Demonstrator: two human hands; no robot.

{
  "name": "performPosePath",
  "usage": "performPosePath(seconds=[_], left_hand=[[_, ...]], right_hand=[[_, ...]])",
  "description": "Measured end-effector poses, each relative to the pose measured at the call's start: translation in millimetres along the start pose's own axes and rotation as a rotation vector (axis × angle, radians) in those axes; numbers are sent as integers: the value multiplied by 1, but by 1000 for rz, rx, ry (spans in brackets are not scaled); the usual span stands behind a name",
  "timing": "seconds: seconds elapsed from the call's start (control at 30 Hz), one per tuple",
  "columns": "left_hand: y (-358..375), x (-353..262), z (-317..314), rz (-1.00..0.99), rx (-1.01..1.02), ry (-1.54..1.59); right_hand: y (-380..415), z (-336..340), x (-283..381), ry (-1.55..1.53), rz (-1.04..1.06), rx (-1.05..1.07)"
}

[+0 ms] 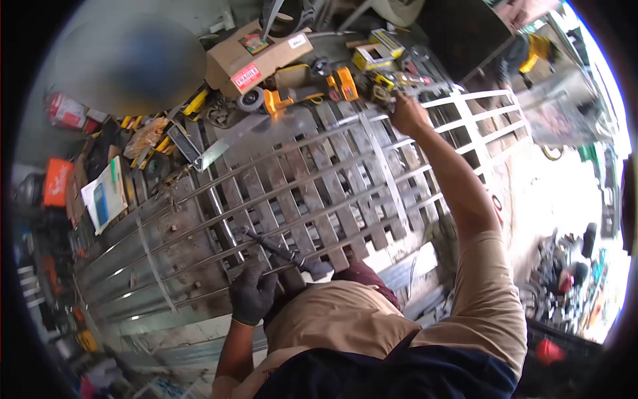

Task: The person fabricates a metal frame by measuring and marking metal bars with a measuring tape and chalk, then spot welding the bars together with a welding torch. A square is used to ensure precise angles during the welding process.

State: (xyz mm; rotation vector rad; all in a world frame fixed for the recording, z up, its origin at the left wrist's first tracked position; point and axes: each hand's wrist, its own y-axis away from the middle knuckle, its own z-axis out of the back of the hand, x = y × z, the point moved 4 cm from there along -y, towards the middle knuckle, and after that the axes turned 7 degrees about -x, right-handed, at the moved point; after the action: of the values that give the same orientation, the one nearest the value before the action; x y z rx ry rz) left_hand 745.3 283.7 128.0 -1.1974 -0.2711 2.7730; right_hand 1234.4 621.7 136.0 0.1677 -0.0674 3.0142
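My left hand (pixel 252 292), in a dark grey glove, is closed at the near side of a welded metal grille, its fingers around the near long bar (pixel 216 291). Just right of it a black-handled tool (pixel 276 248) lies across the bars. My right hand (pixel 407 114) is bare and stretched far forward to the tools at the grille's far edge. Its fingers are curled together, and I cannot tell what they hold. Left of that hand lies a yellow and black cordless angle grinder (pixel 272 101). Flat slats (pixel 312 193) run beneath the bars.
A cardboard box (pixel 259 63) with a red label and a yellow box (pixel 377 53) stand along the far side. A notebook (pixel 106 199) and an orange box (pixel 58 181) sit at the left. At the far right, part of another person (pixel 525 12) shows. A blurred round shape covers the upper left.
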Motion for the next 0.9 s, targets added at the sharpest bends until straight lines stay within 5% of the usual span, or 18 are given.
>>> performPosePath(seconds=[0.13, 0.33, 0.6, 0.63, 0.73, 0.87, 0.9], left_hand=[[13, -67, -39, 112, -102, -67], [51, -116, -59, 245, -122, -259], [46, -151, -70, 274, -178, -250], [48, -152, -72, 254, -176, -262], [21, -187, -65, 209, -178, -192], [20, -190, -65, 123, -232, -162], [21, -188, -66, 94, -236, -180]], right_hand=[[-143, -79, -83, 46, 152, -220], [-192, -99, -90, 227, 467, 138], [-213, -116, -109, 29, 758, -36], [-212, -108, -115, -37, 568, 116], [-204, -92, -140, -206, 632, -318], [-116, 14, -136, -417, 310, -486], [-86, 28, -133, -695, 192, -401]])
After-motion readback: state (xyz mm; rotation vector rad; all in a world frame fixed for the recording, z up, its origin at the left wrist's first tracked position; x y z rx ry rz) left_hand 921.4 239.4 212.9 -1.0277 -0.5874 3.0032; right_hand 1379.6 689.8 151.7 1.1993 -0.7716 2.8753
